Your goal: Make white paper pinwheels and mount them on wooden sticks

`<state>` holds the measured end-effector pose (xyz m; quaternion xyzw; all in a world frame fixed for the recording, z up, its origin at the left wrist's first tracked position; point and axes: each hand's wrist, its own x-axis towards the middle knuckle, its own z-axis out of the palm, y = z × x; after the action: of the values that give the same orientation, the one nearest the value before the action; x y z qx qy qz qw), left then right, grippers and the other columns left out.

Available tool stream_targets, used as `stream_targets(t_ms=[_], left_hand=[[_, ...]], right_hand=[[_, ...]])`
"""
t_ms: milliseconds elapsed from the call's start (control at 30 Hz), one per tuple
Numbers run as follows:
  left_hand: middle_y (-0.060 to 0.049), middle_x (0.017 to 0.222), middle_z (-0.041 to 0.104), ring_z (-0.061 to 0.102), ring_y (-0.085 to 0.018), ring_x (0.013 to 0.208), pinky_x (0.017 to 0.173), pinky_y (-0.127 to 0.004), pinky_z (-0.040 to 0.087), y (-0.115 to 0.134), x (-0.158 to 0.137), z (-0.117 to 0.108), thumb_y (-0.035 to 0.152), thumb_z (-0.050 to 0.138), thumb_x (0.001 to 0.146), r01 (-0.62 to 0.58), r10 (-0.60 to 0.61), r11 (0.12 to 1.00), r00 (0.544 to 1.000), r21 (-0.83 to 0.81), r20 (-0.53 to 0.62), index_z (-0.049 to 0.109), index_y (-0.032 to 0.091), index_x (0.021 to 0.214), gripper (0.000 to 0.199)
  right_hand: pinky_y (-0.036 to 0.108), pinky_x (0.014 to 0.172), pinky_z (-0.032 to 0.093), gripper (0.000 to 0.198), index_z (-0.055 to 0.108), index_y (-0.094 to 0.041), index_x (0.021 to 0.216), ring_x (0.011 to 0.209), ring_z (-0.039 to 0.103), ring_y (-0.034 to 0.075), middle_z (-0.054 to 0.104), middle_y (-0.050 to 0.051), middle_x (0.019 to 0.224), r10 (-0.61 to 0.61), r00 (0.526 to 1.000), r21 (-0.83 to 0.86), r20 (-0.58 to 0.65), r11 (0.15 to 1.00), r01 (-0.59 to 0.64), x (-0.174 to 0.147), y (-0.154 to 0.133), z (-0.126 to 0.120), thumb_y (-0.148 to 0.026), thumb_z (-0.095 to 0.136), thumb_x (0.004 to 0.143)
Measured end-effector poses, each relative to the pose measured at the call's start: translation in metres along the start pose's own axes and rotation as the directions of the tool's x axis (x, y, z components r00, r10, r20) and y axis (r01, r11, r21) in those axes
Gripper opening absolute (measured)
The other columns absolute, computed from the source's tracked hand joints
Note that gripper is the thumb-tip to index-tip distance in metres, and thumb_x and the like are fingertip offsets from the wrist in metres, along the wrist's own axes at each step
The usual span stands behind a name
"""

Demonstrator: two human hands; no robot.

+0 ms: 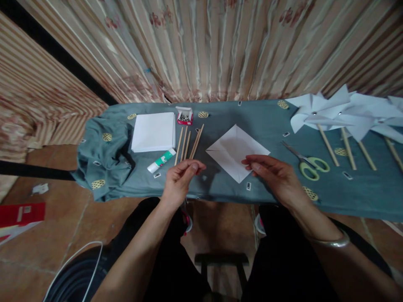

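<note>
A white paper square lies flat on the cloth-covered table, turned with one corner toward me and with slits running in from its corners. My right hand hovers at its lower right edge, fingertips overlapping the sheet, thumb close to the fingers. Left of the paper, my left hand is closed, thumb against curled fingers. Whether anything small is in either hand cannot be made out. Just beyond my left hand lie several thin wooden sticks and a glue stick. Scissors with green handles rest right of the paper.
A stack of white paper sits at the left, beside an open small red box of metal pins. Several white paper pinwheels on sticks lie at the right. The green tablecloth is bunched at the left end. A curtain hangs behind.
</note>
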<state>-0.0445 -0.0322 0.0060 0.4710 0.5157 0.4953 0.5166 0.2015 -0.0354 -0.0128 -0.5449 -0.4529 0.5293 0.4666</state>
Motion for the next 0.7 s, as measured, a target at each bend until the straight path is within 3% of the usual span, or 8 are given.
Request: stream_targets(t_ms=[133,300,400,467,533,600,667,700], left_hand=[[-0.004,0.076,0.071,0.062,-0.015,0.072,0.07,-0.026,0.049,-0.001,0.0,0.009,0.031,0.08,0.069,0.04,-0.038,0.996,0.999,-0.074,0.037,0.074,0.018,0.071,0.014],[-0.002,0.074,0.069,0.06,-0.012,0.069,0.067,-0.024,0.049,-0.004,-0.004,0.014,0.022,0.079,0.067,0.041,-0.038,0.999,0.994,-0.033,0.099,0.072,0.017,0.072,0.01],[-0.002,0.073,0.069,0.062,-0.014,0.071,0.07,-0.026,0.049,-0.012,-0.015,0.023,0.023,0.078,0.072,-0.043,0.022,0.995,0.977,0.095,0.213,0.071,0.017,0.072,0.01],[-0.003,0.069,0.068,0.063,-0.015,0.072,0.07,-0.027,0.049,-0.018,-0.023,0.031,0.025,0.076,0.079,-0.157,0.076,0.965,0.933,0.208,0.353,0.069,0.017,0.065,0.017],[-0.004,0.073,0.071,0.065,-0.017,0.078,0.075,-0.03,0.052,-0.025,-0.028,0.036,0.026,0.068,0.087,-0.292,0.14,0.919,0.869,0.266,0.474,0.069,0.017,0.066,0.023],[-0.008,0.097,0.075,0.067,-0.02,0.095,0.085,-0.035,0.054,-0.031,-0.027,0.038,0.02,0.06,0.092,-0.427,0.234,0.843,0.839,0.328,0.492,0.073,0.018,0.092,0.014],[-0.012,0.125,0.068,0.061,-0.023,0.114,0.097,-0.044,0.052,-0.037,-0.018,0.037,0.012,0.053,0.093,-0.521,0.301,0.732,0.825,0.438,0.479,0.064,0.018,0.124,0.034],[-0.012,0.13,0.065,0.059,-0.024,0.118,0.1,-0.046,0.051,-0.039,-0.011,0.037,0.01,0.051,0.093,-0.547,0.318,0.675,0.821,0.495,0.473,0.059,0.018,0.13,0.039]], right_hand=[[0.031,0.075,0.057,0.027,0.077,-0.027,0.097,0.083,0.07,0.018,0.079,0.005,0.096,-0.004,1.0,-0.011,0.029,1.0,0.004,-0.002,0.0,-0.001,-0.044,0.079,0.077],[0.031,0.077,0.058,0.029,0.075,-0.024,0.1,0.085,0.071,0.018,0.078,0.006,0.098,-0.011,0.998,-0.064,0.055,0.998,0.015,-0.005,0.003,-0.008,-0.045,0.076,0.079],[0.034,0.081,0.058,0.029,0.073,-0.023,0.101,0.089,0.072,0.02,0.078,0.007,0.1,-0.057,0.997,-0.146,0.051,0.987,0.064,-0.006,0.007,-0.015,-0.044,0.074,0.08],[0.037,0.084,0.059,0.028,0.072,-0.022,0.102,0.09,0.073,0.022,0.077,0.007,0.101,-0.12,0.992,-0.271,0.032,0.955,0.124,-0.006,0.011,-0.022,-0.042,0.071,0.083],[0.04,0.084,0.059,0.025,0.072,-0.022,0.104,0.087,0.072,0.022,0.077,0.007,0.1,-0.209,0.978,-0.446,0.021,0.873,0.197,-0.006,0.014,-0.03,-0.038,0.067,0.086],[0.044,0.087,0.058,0.023,0.071,-0.022,0.108,0.09,0.071,0.025,0.076,0.009,0.102,-0.317,0.945,-0.609,0.075,0.736,0.295,-0.006,0.017,-0.036,-0.034,0.063,0.089],[0.049,0.095,0.055,0.026,0.069,-0.021,0.114,0.103,0.069,0.028,0.074,0.011,0.111,-0.403,0.895,-0.698,0.194,0.584,0.414,-0.005,0.02,-0.039,-0.03,0.06,0.092],[0.051,0.098,0.053,0.028,0.067,-0.02,0.118,0.111,0.066,0.03,0.071,0.013,0.118,-0.425,0.868,-0.715,0.256,0.521,0.466,-0.004,0.022,-0.039,-0.029,0.059,0.092]])
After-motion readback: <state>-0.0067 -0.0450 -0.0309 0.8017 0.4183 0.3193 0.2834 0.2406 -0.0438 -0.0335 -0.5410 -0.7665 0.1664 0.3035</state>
